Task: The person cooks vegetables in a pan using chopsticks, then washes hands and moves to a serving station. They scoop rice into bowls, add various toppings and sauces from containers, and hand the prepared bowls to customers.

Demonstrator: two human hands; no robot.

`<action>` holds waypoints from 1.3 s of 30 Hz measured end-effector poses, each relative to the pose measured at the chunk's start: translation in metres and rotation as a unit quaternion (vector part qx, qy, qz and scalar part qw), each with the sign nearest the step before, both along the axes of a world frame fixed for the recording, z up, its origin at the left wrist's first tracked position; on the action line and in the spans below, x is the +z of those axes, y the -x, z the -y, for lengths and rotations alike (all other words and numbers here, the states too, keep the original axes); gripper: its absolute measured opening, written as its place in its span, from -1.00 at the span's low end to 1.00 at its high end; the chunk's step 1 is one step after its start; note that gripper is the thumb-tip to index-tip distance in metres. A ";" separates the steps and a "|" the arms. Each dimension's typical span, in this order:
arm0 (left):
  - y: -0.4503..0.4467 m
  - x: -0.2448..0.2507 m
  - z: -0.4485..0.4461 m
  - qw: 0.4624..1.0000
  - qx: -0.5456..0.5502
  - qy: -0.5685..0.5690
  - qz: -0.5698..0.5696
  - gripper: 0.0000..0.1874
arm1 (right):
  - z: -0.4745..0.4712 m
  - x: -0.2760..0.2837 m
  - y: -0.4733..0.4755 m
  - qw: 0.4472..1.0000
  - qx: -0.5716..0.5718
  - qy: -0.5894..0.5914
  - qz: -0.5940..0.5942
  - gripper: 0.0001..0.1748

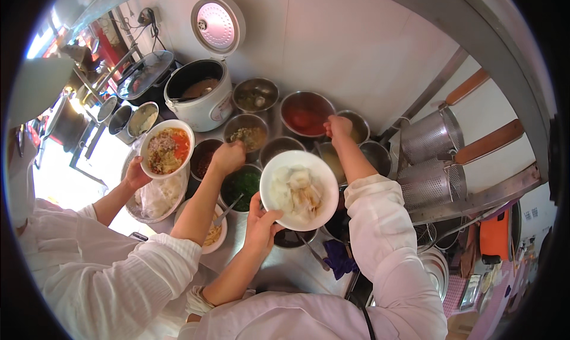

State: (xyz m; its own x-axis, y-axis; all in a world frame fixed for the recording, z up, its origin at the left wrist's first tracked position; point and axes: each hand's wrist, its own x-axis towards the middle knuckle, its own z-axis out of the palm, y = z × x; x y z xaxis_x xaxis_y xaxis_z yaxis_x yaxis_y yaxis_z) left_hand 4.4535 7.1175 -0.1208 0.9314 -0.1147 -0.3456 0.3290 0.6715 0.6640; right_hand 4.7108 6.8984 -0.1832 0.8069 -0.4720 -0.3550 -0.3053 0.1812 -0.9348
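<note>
My left hand (262,226) holds a white bowl (270,215) by its lower left rim, thumb on the edge. Inside lie pale, translucent noodles or slices (296,188) with a brown sauce on part of them. My right hand (338,127) reaches forward, fingers curled, at the right rim of a steel bowl of red sauce (307,117). Whether it grips a utensil is hidden. Just right of that hand stands a steel bowl with yellowish contents (358,128). Under my left hand's bowl, a dark container (294,240) with a spoon is partly covered.
At left, a co-worker's hand (136,173) holds a filled bowl (171,148); their other hand (229,155) reaches over the condiment bowls. An open rice cooker (200,104) stands behind. Perforated strainers (429,177) hang at right. A purple cloth (338,257) lies near the counter's edge.
</note>
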 end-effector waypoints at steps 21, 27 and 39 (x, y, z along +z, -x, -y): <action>-0.060 -0.032 0.015 0.998 0.058 -0.030 0.010 -0.40 | -0.007 0.089 0.133 0.978 -0.013 -0.116 0.171 -0.82; -0.061 -0.027 0.018 0.998 0.032 -0.042 0.021 -0.38 | -0.024 0.107 0.189 0.977 0.063 -0.056 0.196 -0.81; -0.065 -0.014 0.014 0.996 0.053 -0.004 0.072 -0.37 | -0.009 0.122 0.207 0.959 0.078 0.014 0.273 -0.82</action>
State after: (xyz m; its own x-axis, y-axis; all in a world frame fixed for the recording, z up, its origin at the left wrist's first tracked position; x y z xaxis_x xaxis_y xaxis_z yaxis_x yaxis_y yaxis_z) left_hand 4.5182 7.1039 -0.1353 0.9782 -0.0107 -0.2075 0.1571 0.6915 0.7051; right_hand 4.5036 6.9074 -0.0612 0.9306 -0.3331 0.1519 0.2102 0.1465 -0.9666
